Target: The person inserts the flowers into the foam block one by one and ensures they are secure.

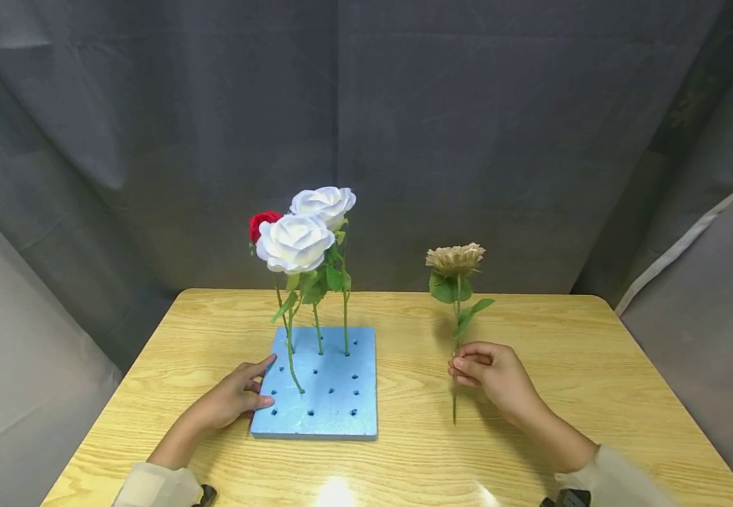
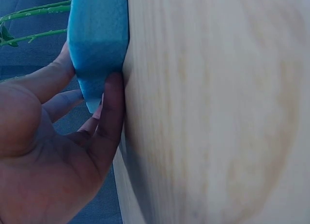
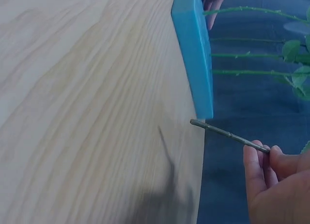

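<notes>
A blue foam block (image 1: pixel 334 419) with rows of holes lies on the table, several flower stems standing in it. Two white roses (image 1: pixel 294 243) and a red rose (image 1: pixel 263 225) show at the top, partly overlapping. My left hand (image 1: pixel 233 398) holds the block by its left edge; in the left wrist view the thumb is on the upper face and other fingers are against the side. Right of the block, my right hand (image 1: pixel 496 373) pinches the stem of a beige flower (image 1: pixel 455 260), upright with green leaves. Its bare stem end (image 3: pixel 227 133) points down, apart from the block.
The wooden table (image 1: pixel 594 380) extends on both sides of the block. Grey curtains (image 1: pixel 442 141) hang behind the table and at its sides. A shadow of the held flower falls on the wood in the right wrist view.
</notes>
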Demonstrator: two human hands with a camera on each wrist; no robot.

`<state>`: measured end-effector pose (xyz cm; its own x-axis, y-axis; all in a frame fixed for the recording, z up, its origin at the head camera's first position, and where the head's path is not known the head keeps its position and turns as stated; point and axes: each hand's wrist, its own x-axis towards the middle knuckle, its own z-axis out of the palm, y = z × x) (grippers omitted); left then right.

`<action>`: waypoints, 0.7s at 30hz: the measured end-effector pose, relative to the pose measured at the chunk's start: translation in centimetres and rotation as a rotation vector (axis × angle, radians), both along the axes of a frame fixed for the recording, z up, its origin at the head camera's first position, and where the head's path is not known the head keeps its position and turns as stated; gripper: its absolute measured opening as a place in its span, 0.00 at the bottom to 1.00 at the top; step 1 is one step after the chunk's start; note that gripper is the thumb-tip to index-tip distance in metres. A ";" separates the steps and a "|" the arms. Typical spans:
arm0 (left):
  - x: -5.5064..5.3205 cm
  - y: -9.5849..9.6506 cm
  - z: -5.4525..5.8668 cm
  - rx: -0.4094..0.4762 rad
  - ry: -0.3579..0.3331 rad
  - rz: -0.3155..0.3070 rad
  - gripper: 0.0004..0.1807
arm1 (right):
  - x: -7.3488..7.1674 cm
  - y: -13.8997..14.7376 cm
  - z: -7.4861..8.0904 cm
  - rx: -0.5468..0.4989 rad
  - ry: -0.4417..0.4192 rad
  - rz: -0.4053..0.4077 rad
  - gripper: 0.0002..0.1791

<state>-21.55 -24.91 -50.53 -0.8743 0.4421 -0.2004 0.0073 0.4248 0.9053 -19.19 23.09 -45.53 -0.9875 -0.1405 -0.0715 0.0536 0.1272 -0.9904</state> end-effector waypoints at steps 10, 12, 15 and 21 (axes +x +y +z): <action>0.0 0.0 -0.1 0.014 -0.003 0.003 0.45 | -0.8 -3.9 0.7 -0.019 0.019 -0.006 0.13; 0.0 0.0 -0.1 0.019 -0.004 0.005 0.45 | -1.0 -4.7 0.6 -0.032 0.039 -0.002 0.12; 0.0 0.0 0.0 0.020 -0.005 0.004 0.45 | -1.4 -5.9 0.4 -0.040 0.074 0.007 0.10; 0.0 -0.1 -0.1 0.012 0.012 -0.009 0.45 | -1.9 -8.3 0.4 -0.068 0.106 0.002 0.10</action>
